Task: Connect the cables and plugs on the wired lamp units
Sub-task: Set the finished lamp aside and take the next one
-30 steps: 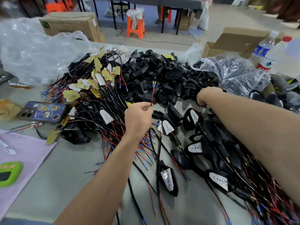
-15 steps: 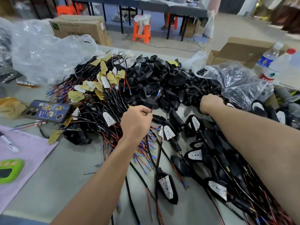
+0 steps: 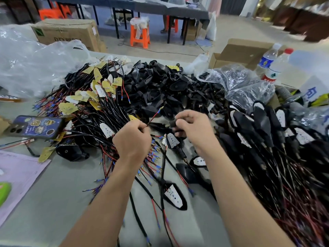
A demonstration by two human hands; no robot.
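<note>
Cable (image 3: 154,115), thin and red with a blue-and-yellow tip, sticks up from the left hand (image 3: 132,139). That hand's grip is narrow, thumb and forefinger pinching the cable above the surface (image 3: 53,193). Just beside it, the right hand (image 3: 194,128) curls its grip around a small black part (image 3: 173,123), which is blurred and mostly hidden by fingers. Tangled wired lamp units (image 3: 173,193) lie beneath; those at the right edge are blurred and cut off.
</note>
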